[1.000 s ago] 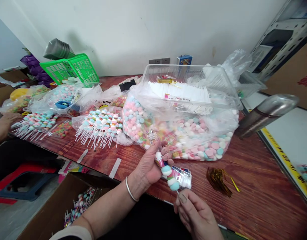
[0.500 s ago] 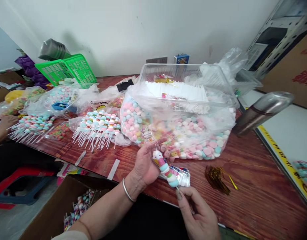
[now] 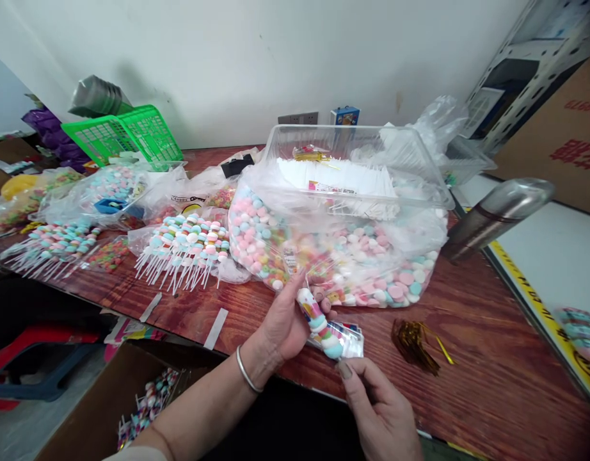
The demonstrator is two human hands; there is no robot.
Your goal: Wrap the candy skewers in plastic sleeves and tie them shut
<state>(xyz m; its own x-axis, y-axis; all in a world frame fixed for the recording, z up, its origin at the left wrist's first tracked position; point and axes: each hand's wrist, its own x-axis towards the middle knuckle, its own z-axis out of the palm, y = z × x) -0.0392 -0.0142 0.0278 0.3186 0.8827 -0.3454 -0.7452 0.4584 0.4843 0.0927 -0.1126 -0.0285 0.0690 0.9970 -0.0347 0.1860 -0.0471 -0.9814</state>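
A marshmallow skewer (image 3: 331,344) in a printed clear wrapper slants between my hands above the table's front edge. My left hand (image 3: 286,323), with a silver bangle on the wrist, is closed around its upper end. At the lower end, my right hand (image 3: 382,403) pinches the stick between thumb and finger. Under the skewer lies a stack of printed wrappers (image 3: 355,339), partly hidden. To the right is a bundle of gold twist ties (image 3: 414,346). Just behind my left hand stands a large clear bag of pastel marshmallows (image 3: 256,246).
A clear plastic tub (image 3: 427,160) of white sticks rests on the bag. Finished skewers (image 3: 189,237) lie in piles at left, near a green basket (image 3: 153,134). A steel flask (image 3: 496,221) leans at right. Below the edge is a cardboard box (image 3: 98,397) of wrapped skewers.
The wrapped skewer has turned slightly in my hands, and its wrapper top now shows edge-on. Another person's hand at the far left has left the picture.
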